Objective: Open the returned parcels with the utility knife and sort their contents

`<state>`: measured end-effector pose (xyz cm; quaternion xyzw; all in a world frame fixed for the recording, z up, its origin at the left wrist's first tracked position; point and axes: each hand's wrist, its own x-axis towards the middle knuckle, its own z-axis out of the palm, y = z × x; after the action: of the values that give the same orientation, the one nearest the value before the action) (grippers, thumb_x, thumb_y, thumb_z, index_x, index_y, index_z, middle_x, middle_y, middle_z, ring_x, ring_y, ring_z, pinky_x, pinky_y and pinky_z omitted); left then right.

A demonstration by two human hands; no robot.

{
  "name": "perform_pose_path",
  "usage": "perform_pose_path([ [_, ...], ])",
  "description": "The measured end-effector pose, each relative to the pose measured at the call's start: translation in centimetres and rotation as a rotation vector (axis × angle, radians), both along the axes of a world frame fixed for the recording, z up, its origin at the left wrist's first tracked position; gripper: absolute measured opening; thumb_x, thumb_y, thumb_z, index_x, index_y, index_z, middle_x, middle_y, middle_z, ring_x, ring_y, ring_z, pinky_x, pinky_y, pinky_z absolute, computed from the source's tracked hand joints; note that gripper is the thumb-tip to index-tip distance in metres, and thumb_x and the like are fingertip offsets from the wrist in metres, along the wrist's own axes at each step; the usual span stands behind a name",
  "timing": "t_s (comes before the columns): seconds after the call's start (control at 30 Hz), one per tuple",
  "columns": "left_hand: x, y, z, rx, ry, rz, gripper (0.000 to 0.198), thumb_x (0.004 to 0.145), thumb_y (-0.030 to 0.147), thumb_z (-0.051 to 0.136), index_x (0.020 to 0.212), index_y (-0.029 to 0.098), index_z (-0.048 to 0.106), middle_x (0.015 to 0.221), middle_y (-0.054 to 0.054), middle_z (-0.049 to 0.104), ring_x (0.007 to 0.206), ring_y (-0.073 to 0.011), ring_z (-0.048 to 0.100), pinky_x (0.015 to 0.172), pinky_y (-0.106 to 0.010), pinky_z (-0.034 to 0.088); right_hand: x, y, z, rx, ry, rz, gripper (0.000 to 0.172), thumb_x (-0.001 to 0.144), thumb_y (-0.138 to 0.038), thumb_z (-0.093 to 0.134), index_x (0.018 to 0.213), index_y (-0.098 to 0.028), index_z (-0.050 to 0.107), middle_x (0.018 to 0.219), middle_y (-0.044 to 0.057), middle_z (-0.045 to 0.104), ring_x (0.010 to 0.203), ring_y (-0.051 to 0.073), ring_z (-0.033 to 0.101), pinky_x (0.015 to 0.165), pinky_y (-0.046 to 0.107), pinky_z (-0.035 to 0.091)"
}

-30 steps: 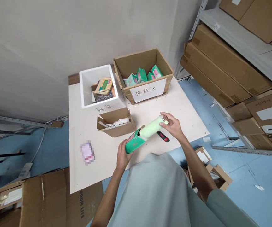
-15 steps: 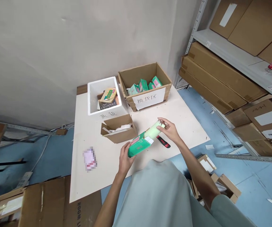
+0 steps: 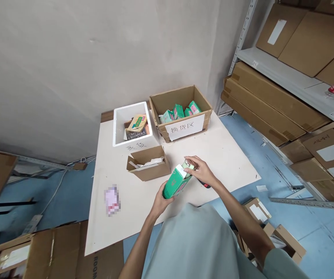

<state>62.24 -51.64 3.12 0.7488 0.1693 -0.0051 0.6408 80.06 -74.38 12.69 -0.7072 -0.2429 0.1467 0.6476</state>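
Observation:
My left hand (image 3: pixel 161 201) is wrapped round the lower end of a green carton (image 3: pixel 176 183), tilted with its open top toward the upper right. A pale green bottle (image 3: pixel 187 167) stands mostly inside that carton, its upper end showing past the white flap. My right hand (image 3: pixel 200 170) grips the bottle by its capped end. Under the right hand lies a black-and-red tool (image 3: pixel 204 185), mostly covered. Just left of the carton is a small open cardboard box (image 3: pixel 152 170) with white paper pieces inside.
On the white table (image 3: pixel 228 159), a white foam box (image 3: pixel 117 131) holds books, and a labelled cardboard box (image 3: pixel 204 118) holds several green cartons. A blurred pinkish item (image 3: pixel 112 199) lies left. A shelf (image 3: pixel 289 73) with cardboard boxes stands right.
The bottle has slid much deeper into the green carton, which now tilts more upright. My right hand has come closer to my left and now covers most of the black-and-red tool.

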Motion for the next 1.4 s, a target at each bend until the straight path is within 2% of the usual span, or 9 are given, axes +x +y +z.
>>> perform_pose_path([
  [0.23, 0.3, -1.0, 3.4, -0.3, 0.129, -0.143, 0.097, 0.07, 0.04, 0.1, 0.156, 0.025, 0.059, 0.157, -0.015, 0.065, 0.144, -0.0387, 0.063, 0.122, -0.054, 0.05, 0.6, -0.1, 0.9, -0.079, -0.086, 0.094, 0.05, 0.094, -0.046, 0.085, 0.14, -0.028, 0.075, 0.127, 0.007, 0.071, 0.109, 0.024, 0.069, 0.095, 0.035, 0.055],
  [0.37, 0.2, -1.1, 4.2, -0.423, 0.2, -0.189, 0.099, 0.066, 0.032, 0.102, 0.155, 0.026, 0.059, 0.154, -0.013, 0.066, 0.141, -0.0371, 0.063, 0.12, -0.052, 0.051, 0.9, -0.5, 1.6, -0.053, -0.075, 0.195, 0.048, 0.095, -0.044, 0.084, 0.138, -0.025, 0.073, 0.125, 0.007, 0.071, 0.113, 0.023, 0.07, 0.097, 0.034, 0.055],
  [0.47, 0.1, -1.1, 4.3, -0.456, 0.238, -0.221, 0.1, 0.065, 0.029, 0.102, 0.155, 0.025, 0.059, 0.15, -0.014, 0.068, 0.136, -0.0366, 0.065, 0.118, -0.052, 0.052, 0.9, -1.0, 2.0, -0.075, -0.051, 0.258, 0.05, 0.093, -0.044, 0.086, 0.138, -0.026, 0.073, 0.124, 0.005, 0.072, 0.111, 0.023, 0.07, 0.096, 0.033, 0.056],
  [0.67, 0.2, -1.6, 4.1, -0.352, 0.148, -0.174, 0.094, 0.071, 0.033, 0.096, 0.157, 0.025, 0.059, 0.157, -0.013, 0.065, 0.145, -0.0382, 0.06, 0.124, -0.052, 0.047, -0.4, -0.2, 2.0, -0.213, -0.105, 0.179, 0.054, 0.091, -0.051, 0.09, 0.137, -0.028, 0.073, 0.121, 0.005, 0.07, 0.104, 0.023, 0.069, 0.092, 0.034, 0.058],
  [0.83, 0.2, -2.3, 4.2, -0.355, 0.117, -0.167, 0.096, 0.072, 0.033, 0.094, 0.16, 0.027, 0.058, 0.162, -0.013, 0.062, 0.147, -0.0381, 0.059, 0.124, -0.052, 0.046, -1.1, 0.6, 2.0, -0.321, -0.275, 0.178, 0.048, 0.112, -0.046, 0.065, 0.158, -0.033, 0.064, 0.126, 0.008, 0.065, 0.12, 0.025, 0.067, 0.109, 0.041, 0.057],
  [0.93, 0.0, -2.2, 4.6, -0.376, 0.147, -0.172, 0.096, 0.07, 0.032, 0.096, 0.158, 0.027, 0.06, 0.162, -0.012, 0.063, 0.147, -0.0388, 0.059, 0.122, -0.051, 0.048, -1.4, 0.5, 2.0, -0.418, -0.337, 0.201, 0.054, 0.116, -0.045, 0.055, 0.169, -0.034, 0.053, 0.125, 0.01, 0.064, 0.124, 0.027, 0.065, 0.114, 0.046, 0.057],
  [1.07, -0.4, -1.7, 4.7, -0.386, 0.175, -0.18, 0.096, 0.068, 0.029, 0.098, 0.156, 0.026, 0.063, 0.157, -0.013, 0.067, 0.144, -0.0387, 0.062, 0.122, -0.051, 0.048, -1.8, 0.1, 1.8, -0.49, -0.372, 0.251, 0.054, 0.12, -0.043, 0.041, 0.171, -0.032, 0.051, 0.142, 0.013, 0.062, 0.133, 0.028, 0.064, 0.119, 0.047, 0.055],
  [1.23, -0.7, -1.6, 3.9, -0.356, 0.173, -0.155, 0.094, 0.067, 0.031, 0.097, 0.155, 0.026, 0.064, 0.155, -0.012, 0.068, 0.143, -0.0389, 0.063, 0.122, -0.052, 0.048, -2.5, 0.1, 1.1, -0.465, -0.375, 0.254, 0.049, 0.121, -0.044, 0.037, 0.158, -0.027, 0.064, 0.141, 0.012, 0.069, 0.133, 0.028, 0.066, 0.117, 0.047, 0.055],
  [1.4, -1.0, -2.0, 2.7, -0.272, 0.105, -0.115, 0.093, 0.067, 0.033, 0.096, 0.155, 0.024, 0.064, 0.156, -0.013, 0.068, 0.144, -0.0394, 0.062, 0.123, -0.052, 0.049, -3.4, 0.9, -0.3, -0.395, -0.304, 0.037, 0.043, 0.119, -0.047, 0.043, 0.129, -0.024, 0.078, 0.129, 0.012, 0.078, 0.121, 0.028, 0.073, 0.11, 0.045, 0.058],
])
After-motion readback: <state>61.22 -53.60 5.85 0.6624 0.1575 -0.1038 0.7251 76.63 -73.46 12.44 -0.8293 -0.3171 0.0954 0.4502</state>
